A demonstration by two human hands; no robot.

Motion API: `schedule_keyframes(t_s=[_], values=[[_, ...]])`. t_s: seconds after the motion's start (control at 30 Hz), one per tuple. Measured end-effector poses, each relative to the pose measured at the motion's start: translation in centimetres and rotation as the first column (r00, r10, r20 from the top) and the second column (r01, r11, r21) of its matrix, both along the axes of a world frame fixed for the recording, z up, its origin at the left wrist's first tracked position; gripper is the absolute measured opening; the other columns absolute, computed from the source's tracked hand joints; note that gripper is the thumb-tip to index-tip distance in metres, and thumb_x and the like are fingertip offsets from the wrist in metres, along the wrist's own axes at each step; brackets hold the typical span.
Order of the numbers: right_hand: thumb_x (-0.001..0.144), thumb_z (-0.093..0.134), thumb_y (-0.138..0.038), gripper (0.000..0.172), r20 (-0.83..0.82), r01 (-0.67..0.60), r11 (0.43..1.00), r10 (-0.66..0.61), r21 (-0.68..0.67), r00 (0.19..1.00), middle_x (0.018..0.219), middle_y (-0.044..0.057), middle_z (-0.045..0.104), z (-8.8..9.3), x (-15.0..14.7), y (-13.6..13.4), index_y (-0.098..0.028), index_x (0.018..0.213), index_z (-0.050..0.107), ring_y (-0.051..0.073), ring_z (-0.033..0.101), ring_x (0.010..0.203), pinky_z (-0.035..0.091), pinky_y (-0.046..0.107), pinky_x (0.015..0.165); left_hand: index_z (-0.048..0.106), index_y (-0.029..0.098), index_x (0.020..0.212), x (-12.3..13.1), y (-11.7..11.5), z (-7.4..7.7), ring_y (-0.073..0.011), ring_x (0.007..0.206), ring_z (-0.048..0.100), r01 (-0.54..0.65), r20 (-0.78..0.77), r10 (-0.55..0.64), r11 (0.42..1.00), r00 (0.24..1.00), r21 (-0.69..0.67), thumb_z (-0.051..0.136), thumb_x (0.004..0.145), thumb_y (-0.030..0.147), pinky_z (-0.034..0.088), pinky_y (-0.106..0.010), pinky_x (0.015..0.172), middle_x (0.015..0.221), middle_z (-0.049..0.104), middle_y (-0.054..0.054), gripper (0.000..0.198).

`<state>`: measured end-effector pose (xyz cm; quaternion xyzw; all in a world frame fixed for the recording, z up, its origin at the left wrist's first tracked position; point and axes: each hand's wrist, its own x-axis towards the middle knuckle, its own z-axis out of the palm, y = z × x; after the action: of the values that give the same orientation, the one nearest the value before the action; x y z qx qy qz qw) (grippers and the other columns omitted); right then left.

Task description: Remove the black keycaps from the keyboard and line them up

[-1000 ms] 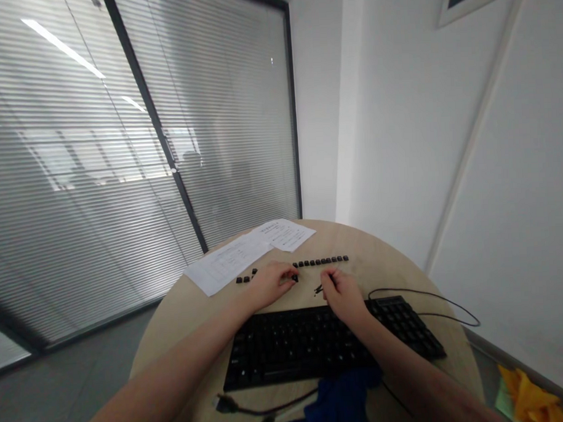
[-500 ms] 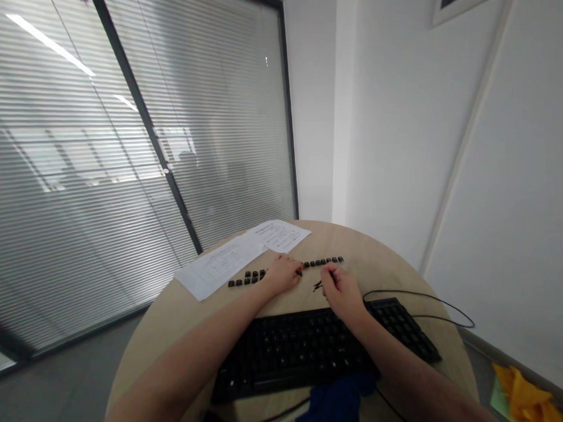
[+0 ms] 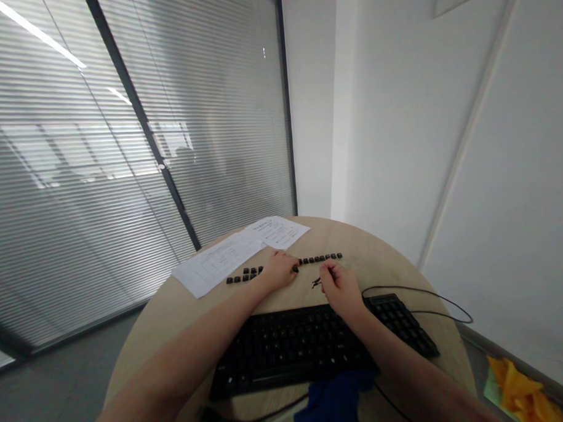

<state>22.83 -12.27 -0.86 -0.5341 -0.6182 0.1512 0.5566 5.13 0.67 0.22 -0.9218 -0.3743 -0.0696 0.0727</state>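
Observation:
My left hand (image 3: 280, 269) rests palm down on the table among rows of loose black keycaps (image 3: 316, 259). Its thumb and fingertips close around one keycap (image 3: 295, 269) beside the row. A short distance to the right, my right hand (image 3: 340, 286) is curled in a pinch around a small thin black tool (image 3: 316, 282). The pronged end of that tool sticks out to the left, just over the tabletop; the rest is hidden in the fingers. Under both forearms lies a black keyboard (image 3: 290, 346), partly covered by the right arm.
Printed paper sheets (image 3: 218, 262) lie at the table's back left. A black cable (image 3: 444, 301) loops off the keyboard's right. Blue cloth (image 3: 332, 403) is bunched at the front edge of the round wooden table (image 3: 379, 250). Orange cloth (image 3: 518, 381) sits on the floor at right.
The whole view has shifted slightly with the head. Both hands keep nearly the same place and grip; the keycap at my left fingertips shows a little more clearly now.

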Motion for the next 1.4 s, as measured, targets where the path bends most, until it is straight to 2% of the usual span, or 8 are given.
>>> schedule_keyframes(t_s=[0.17,0.3,0.5,0.6,0.7,0.97,1.23,1.4], values=[[0.096,0.042,-0.041,0.031,0.008,-0.006,1.000,0.007,-0.011,1.000,0.051,-0.002,0.054,-0.5,0.0,0.3,-0.020,0.081,0.059,0.015,0.053,0.046,0.036,0.023,0.046,0.070,0.023,0.099,-0.7,0.2,0.3,-0.0274,0.105,0.060,-0.023,0.037,0.021,0.999,0.999,0.043,0.063,0.081,0.022,0.037,-0.045,0.099,0.103,0.073,-0.007,0.019],[0.096,0.042,-0.043,0.032,0.001,-0.014,1.000,0.014,-0.001,1.000,0.050,-0.002,0.053,-0.8,0.0,0.4,-0.020,0.082,0.059,0.015,0.053,0.045,0.036,0.022,0.045,0.070,0.023,0.097,-1.9,-0.6,1.3,-0.0258,0.104,0.060,-0.037,0.110,0.031,0.998,0.993,0.058,0.064,0.082,0.024,0.041,-0.040,0.097,0.102,0.072,-0.006,0.016],[0.095,0.043,-0.042,0.031,0.002,-0.007,0.999,0.007,-0.032,1.000,0.050,-0.002,0.053,-1.0,0.0,0.4,-0.020,0.083,0.060,0.015,0.052,0.044,0.036,0.023,0.044,0.072,0.023,0.096,-4.7,-4.7,2.2,-0.0233,0.092,0.065,-0.056,0.128,0.069,0.993,0.989,-0.107,0.060,0.086,0.030,0.047,-0.033,0.084,0.097,0.073,-0.004,0.017],[0.094,0.044,-0.042,0.029,0.000,-0.024,0.998,0.024,-0.062,1.000,0.050,-0.002,0.053,-1.3,-0.1,0.4,-0.020,0.082,0.060,0.015,0.053,0.045,0.037,0.023,0.044,0.073,0.023,0.097,-5.7,-6.9,2.0,-0.0230,0.090,0.066,-0.054,0.102,0.078,0.973,0.992,-0.223,0.060,0.086,0.033,0.048,-0.032,0.081,0.098,0.074,-0.004,0.020],[0.093,0.045,-0.043,0.030,-0.015,-0.030,0.995,0.029,-0.092,0.999,0.050,-0.002,0.053,-1.6,-0.2,0.3,-0.020,0.081,0.059,0.015,0.053,0.045,0.038,0.023,0.045,0.073,0.023,0.098,-6.3,-8.3,1.3,-0.0224,0.089,0.066,-0.056,0.142,0.095,0.965,0.985,-0.255,0.058,0.088,0.035,0.048,-0.032,0.079,0.097,0.074,-0.005,0.022],[0.093,0.044,-0.043,0.031,0.004,-0.116,0.974,0.119,-0.195,0.993,0.050,-0.003,0.056,-1.7,0.2,0.1,-0.020,0.075,0.055,0.012,0.053,0.044,0.041,0.021,0.047,0.072,0.020,0.089,-6.9,-7.9,-0.5,-0.0194,0.077,0.063,-0.049,0.121,0.083,0.964,0.989,-0.263,0.055,0.089,0.032,0.043,-0.028,0.068,0.087,0.073,-0.006,0.021],[0.092,0.046,-0.042,0.029,-0.043,-0.271,0.909,0.271,-0.318,0.962,0.047,-0.005,0.053,-1.8,-0.1,-0.3,-0.021,0.073,0.052,0.010,0.048,0.039,0.037,0.020,0.043,0.068,0.019,0.077,-6.4,-8.3,-1.1,-0.0188,0.069,0.060,0.076,0.078,-0.063,0.981,0.995,-0.179,0.046,0.096,0.047,0.036,-0.029,0.061,0.076,0.069,-0.006,0.040],[0.092,0.046,-0.042,0.031,-0.026,-0.242,0.910,0.248,-0.337,0.968,0.044,-0.006,0.049,-1.7,0.3,-0.1,-0.022,0.070,0.052,0.011,0.046,0.039,0.036,0.021,0.043,0.067,0.019,0.075,-6.6,-7.9,-1.4,-0.0188,0.068,0.060,0.077,0.060,-0.068,0.982,0.996,-0.172,0.044,0.097,0.051,0.036,-0.029,0.061,0.075,0.069,-0.006,0.045]])
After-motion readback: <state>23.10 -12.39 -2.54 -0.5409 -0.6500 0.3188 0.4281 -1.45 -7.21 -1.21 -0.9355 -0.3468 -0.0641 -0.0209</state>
